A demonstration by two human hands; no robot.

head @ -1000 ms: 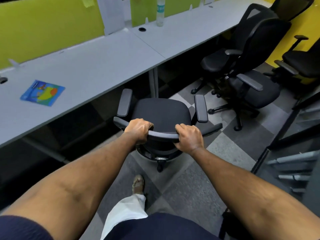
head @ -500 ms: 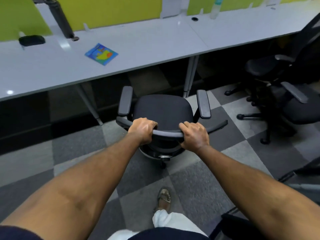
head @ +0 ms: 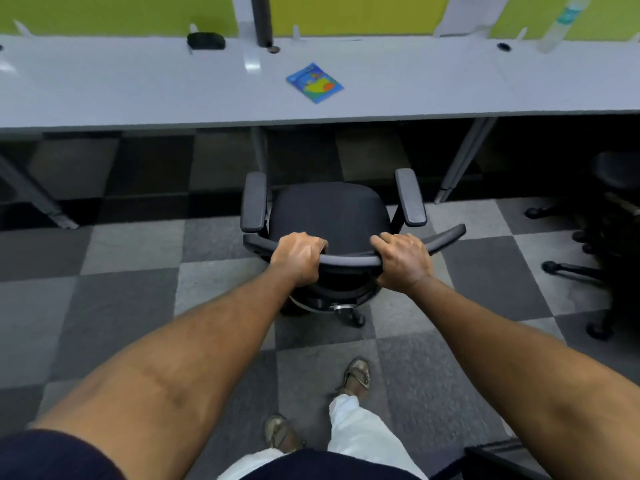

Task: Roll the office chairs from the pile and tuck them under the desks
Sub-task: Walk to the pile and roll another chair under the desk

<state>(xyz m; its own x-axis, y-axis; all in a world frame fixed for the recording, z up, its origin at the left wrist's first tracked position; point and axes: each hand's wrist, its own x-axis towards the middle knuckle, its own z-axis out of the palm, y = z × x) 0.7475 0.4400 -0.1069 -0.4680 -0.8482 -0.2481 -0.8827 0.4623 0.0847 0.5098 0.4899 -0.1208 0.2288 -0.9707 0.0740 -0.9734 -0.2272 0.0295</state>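
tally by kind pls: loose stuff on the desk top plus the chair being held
blue picture booklet: 1
clear plastic bottle: 1
small black rounded object: 1
black office chair with armrests: 1
total: 4

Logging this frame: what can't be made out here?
Head view:
Chair base: mostly hidden under seat and backrest.
Left hand, right hand: fingertips curled behind the backrest.
Chairs at right: cut by frame edge, dark.
Bottle: top cut off.
Black object on desk: blurred, unidentifiable.
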